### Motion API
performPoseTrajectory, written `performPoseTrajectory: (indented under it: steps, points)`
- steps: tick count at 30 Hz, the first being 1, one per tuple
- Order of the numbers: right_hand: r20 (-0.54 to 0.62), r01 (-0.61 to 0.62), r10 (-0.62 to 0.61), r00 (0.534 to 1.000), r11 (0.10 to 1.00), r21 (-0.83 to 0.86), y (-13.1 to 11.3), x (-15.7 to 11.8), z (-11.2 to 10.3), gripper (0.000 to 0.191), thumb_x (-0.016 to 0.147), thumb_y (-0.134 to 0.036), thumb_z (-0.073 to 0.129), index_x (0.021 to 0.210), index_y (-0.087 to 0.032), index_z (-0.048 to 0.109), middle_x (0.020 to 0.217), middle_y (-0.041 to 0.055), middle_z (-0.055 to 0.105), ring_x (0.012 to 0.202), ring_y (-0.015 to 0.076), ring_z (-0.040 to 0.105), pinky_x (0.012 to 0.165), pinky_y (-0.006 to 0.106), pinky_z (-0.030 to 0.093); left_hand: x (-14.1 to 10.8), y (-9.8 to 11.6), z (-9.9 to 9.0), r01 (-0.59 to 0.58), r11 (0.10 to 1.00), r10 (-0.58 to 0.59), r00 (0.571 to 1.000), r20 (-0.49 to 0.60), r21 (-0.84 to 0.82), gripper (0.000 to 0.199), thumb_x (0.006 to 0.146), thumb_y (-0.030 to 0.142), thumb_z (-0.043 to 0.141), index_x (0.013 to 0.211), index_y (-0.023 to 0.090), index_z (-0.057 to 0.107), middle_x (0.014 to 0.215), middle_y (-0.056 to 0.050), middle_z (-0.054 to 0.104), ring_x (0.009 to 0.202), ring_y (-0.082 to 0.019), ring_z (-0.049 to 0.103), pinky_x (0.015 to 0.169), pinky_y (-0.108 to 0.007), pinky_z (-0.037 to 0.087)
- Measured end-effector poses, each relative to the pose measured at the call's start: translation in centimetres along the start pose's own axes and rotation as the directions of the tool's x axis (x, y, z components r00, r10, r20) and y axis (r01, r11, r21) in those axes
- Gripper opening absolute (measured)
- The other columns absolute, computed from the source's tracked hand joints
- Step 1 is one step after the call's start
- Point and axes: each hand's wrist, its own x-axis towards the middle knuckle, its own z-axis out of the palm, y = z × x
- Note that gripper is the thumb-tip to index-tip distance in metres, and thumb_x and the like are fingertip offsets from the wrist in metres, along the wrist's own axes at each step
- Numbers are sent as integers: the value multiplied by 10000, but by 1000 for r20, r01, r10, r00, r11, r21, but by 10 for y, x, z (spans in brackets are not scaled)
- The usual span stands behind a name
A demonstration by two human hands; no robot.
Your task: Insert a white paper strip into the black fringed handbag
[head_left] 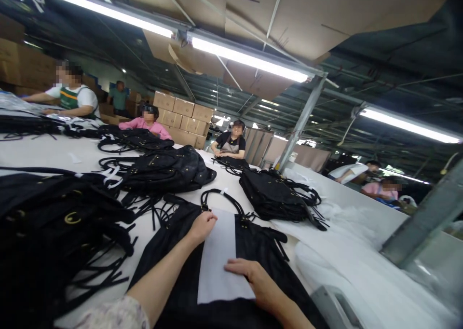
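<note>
A black bag [177, 271] with looped handles lies flat on the white table in front of me. On it rests a long white sheet [219, 256], running from near the handles toward me. My left hand [202, 226] is at the sheet's upper left edge, its fingers closed together; whatever they pinch there is too small to make out. Lower down, my right hand [251, 277] lies on the sheet's right side with its fingers stretched out. A black handle [224, 192] arches beyond the sheet.
Black bags are piled at the left [54, 223], beyond the middle [162, 170] and at the right [271, 194]. White wrapping [340, 247] and a grey object [336, 307] lie at the right. Several people work around the table. A metal post [427, 218] stands at the right.
</note>
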Motion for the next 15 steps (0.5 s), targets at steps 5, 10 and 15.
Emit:
performPoseTrajectory:
  steps: [5,10,15]
  points:
    - [9,18,-17,1000,990,-141,-14,-19,8,347,888,-257,473,1138,-271,713,1206,79,692,1086,235,660,963,339,503,-95,48,-29,-197,980,188,909,373,-16,308,950,303,449,1001,201,735,1078,-13,731,1038,-201,645,958,-285,446]
    - [-8,13,-16,1000,961,-276,-12,-38,19,573,744,-60,467,1279,-191,626,1305,93,636,1228,242,581,1077,389,443,-171,70,-41,-550,816,368,731,574,179,591,822,321,688,1372,209,503,1323,-101,605,1178,-285,572,1030,-390,412]
    - [-52,170,-211,976,892,-419,-23,-81,38,498,890,-295,562,1370,-167,532,1375,140,566,1265,274,546,1074,418,455,-193,48,-30,-702,614,391,666,635,359,644,831,236,678,1411,210,397,1412,-128,515,1282,-289,481,1104,-464,348]
